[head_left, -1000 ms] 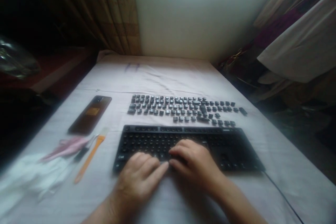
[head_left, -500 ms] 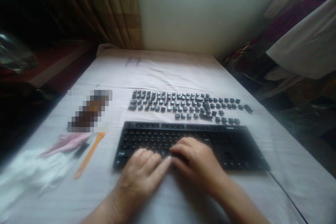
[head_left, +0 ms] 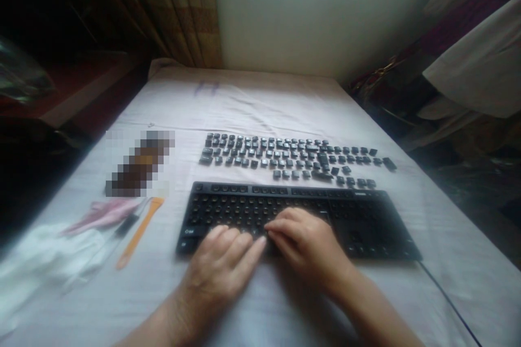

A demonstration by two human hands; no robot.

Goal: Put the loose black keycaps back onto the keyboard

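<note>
A black keyboard [head_left: 362,222] lies in front of me, many of its key places bare of caps. My left hand [head_left: 223,260] rests over its front edge, fingers lying on the lower rows and thumb stretched toward the right hand. My right hand [head_left: 303,236] bends over the middle of the lower rows, thumb and forefinger pinched together close to the left thumb. Whatever sits in that pinch is too small and hidden to name. Behind the keyboard, loose black keycaps [head_left: 290,163] stand in rows.
An orange flat-handled tool [head_left: 139,236] lies left of the keyboard, near a pink cloth [head_left: 103,216] and white cloth [head_left: 49,260]. A pixelated dark object [head_left: 138,165] is beyond them. The keyboard's cable [head_left: 448,301] runs toward the front right over the pale sheet [head_left: 260,103].
The view has shifted slightly, so the keyboard sits a little higher in it. My right thumb and forefinger are drawn closer together at the keys; the left hand stays almost in place.
</note>
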